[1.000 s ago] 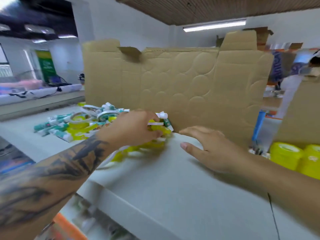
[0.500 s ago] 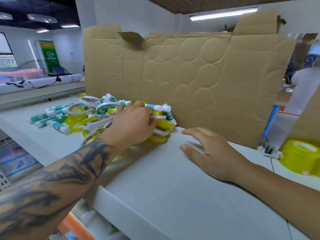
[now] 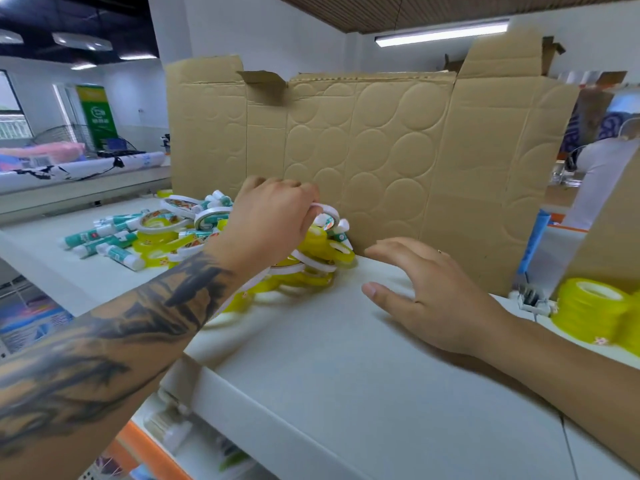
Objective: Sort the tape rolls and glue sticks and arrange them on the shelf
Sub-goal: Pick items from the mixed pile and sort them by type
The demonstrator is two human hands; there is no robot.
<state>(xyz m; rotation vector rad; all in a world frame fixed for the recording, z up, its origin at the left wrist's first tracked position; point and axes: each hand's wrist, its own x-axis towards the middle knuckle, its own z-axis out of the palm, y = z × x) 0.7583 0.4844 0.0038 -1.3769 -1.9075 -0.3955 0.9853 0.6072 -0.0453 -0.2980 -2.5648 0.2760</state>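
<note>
Head view: your left hand, centre frame, curls its fingers round a white tape roll atop the mixed pile of tape rolls and glue sticks on the shelf. Your right hand, centre right, rests flat, fingers spread. Cardboard sheet stands behind. Yellow rolls stacked at right edge.
</note>
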